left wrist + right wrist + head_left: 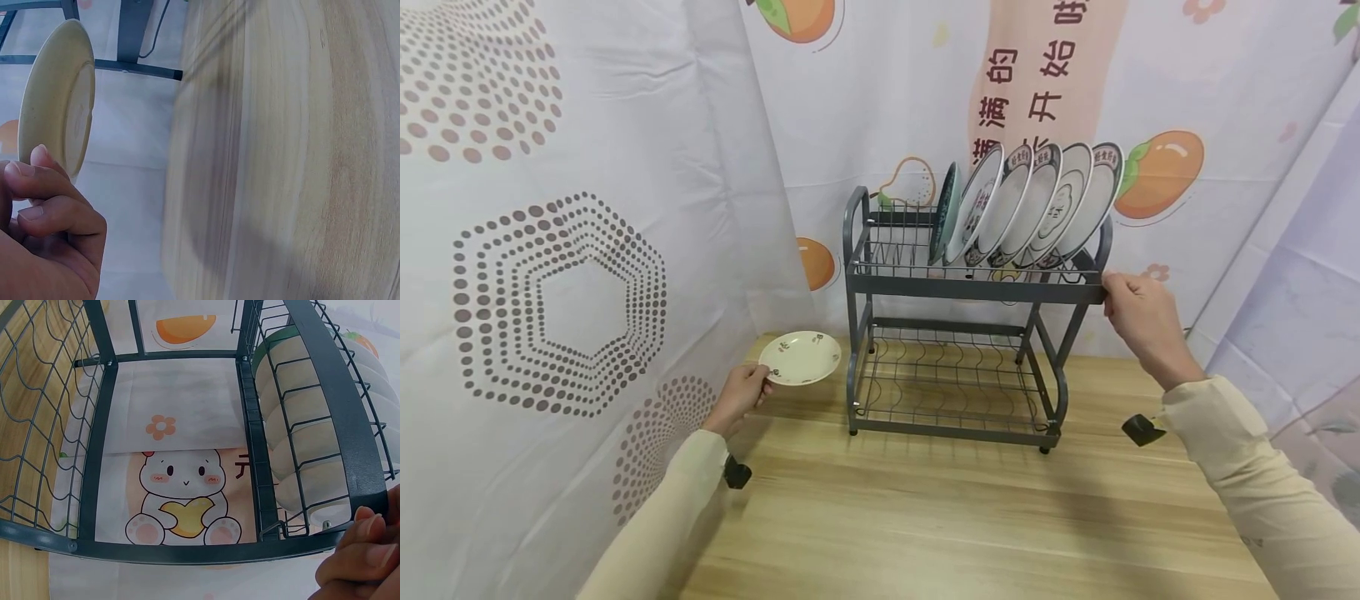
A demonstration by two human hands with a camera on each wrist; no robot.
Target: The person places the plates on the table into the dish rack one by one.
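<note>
My left hand (743,395) pinches the near edge of a small cream plate (800,358) with floral marks, left of the rack. In the left wrist view the plate (57,94) appears from its underside, lifted off the table, with the fingers bent at its rim. A dark grey two-tier dish rack (973,288) stands on the table. My right hand (1142,321) grips the front right corner of its upper tier; the right wrist view shows those fingers (365,556) curled at the frame. Several patterned white plates (1037,204) and one green plate (946,212) lean upright in that tier.
The rack's lower tier (951,375) is a wire grid with wavy dividers. Under it lies a wooden table (925,508). Printed curtains (880,100) hang close behind and along the left side; another curtain (1285,275) hangs at the right.
</note>
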